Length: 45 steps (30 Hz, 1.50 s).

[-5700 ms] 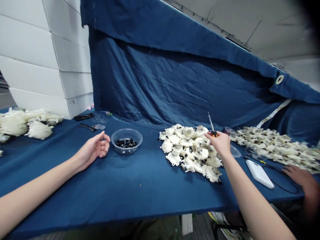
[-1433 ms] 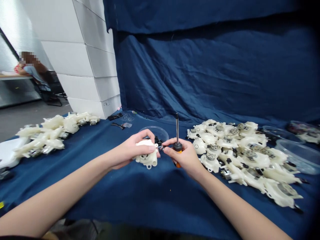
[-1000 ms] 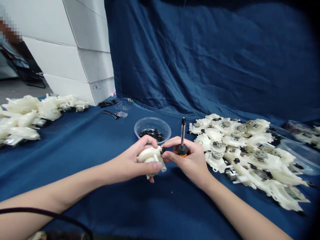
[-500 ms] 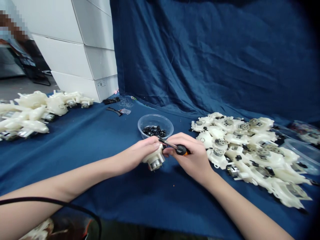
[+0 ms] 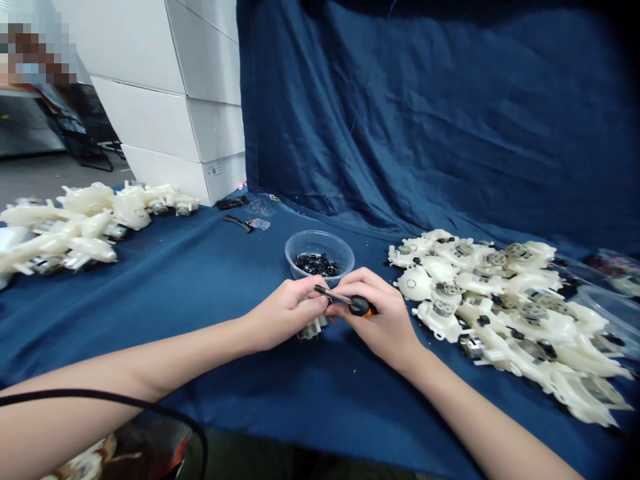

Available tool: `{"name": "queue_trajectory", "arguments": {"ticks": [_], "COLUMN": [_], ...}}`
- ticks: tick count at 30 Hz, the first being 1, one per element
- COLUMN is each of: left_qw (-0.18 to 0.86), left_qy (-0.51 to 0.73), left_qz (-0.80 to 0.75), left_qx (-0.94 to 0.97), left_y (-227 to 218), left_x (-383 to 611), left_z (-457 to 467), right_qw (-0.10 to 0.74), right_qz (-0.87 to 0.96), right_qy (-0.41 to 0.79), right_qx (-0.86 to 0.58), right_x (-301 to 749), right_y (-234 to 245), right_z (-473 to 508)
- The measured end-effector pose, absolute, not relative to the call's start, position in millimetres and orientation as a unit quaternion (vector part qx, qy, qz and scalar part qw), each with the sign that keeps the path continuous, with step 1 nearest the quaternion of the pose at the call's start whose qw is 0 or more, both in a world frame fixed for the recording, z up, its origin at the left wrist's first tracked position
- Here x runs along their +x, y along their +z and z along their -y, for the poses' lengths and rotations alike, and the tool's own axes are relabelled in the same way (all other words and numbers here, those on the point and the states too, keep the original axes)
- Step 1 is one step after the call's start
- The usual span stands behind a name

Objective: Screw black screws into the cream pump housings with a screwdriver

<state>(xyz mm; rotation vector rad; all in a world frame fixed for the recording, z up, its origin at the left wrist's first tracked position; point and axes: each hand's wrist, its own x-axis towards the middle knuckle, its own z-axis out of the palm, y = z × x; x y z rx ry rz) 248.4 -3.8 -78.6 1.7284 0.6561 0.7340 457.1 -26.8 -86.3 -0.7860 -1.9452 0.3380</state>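
Note:
My left hand is wrapped round a small white plastic motor housing, mostly hidden under its fingers, just above the blue cloth. My right hand grips a screwdriver with an orange and black handle; its metal shaft lies nearly level and points left over my left fingers. Both hands touch at the middle of the table. Right behind them stands a clear plastic bowl of small black parts.
A heap of white motor housings lies to the right, another pile at far left. White boxes stand at back left. A blue cloth hangs behind. Clear containers sit at far right. A black cable crosses my left forearm.
The screwdriver has tipped from upright to nearly level, pointing left. My left hand has turned the housing and closed further over it. Both hands stay together in front of the bowl.

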Motion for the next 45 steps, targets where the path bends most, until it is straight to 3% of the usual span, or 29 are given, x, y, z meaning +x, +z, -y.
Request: {"name": "queue_trajectory", "arguments": {"ticks": [4, 9, 11, 18, 26, 45], "left_qw": [0.626, 0.674, 0.689, 0.684, 0.674, 0.667], "left_qy": [0.34, 0.38, 0.396, 0.42, 0.41, 0.432], "left_qz": [-0.274, -0.287, -0.288, -0.298, -0.327, -0.319], "left_qx": [0.646, 0.565, 0.535, 0.516, 0.521, 0.516], "left_y": [-81, -67, -62, -59, -58, -62], "left_x": [252, 249, 247, 247, 249, 249], "left_z": [0, -1, 0, 4, 7, 6], "right_qw": [0.454, 0.326, 0.329, 0.218, 0.119, 0.127], "right_qz": [0.797, 0.789, 0.782, 0.854, 0.827, 0.815], "right_qy": [0.129, 0.167, 0.166, -0.109, -0.269, -0.286], "right_qx": [-0.376, -0.493, -0.503, -0.459, -0.479, -0.488], "right_x": [460, 478, 490, 506, 499, 490], "right_y": [-77, -71, -76, -74, -55, -59], "right_z": [27, 54, 69, 100, 112, 120]}}
